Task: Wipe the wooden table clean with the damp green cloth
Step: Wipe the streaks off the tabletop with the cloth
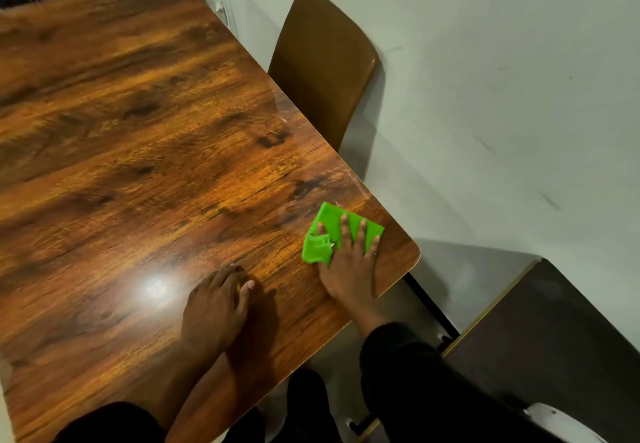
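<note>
Right hand (349,269) flat on green cloth (325,234), wooden table (138,130) corner

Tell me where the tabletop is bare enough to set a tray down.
The wooden table is bare from the left hand to its far edge. Only the near right corner is taken, where the right hand presses the green cloth.

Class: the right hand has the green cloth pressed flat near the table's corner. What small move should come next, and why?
Probably slide the right hand and cloth leftward along the near edge. The cloth sits at the corner, and most of the table lies to its left.
</note>
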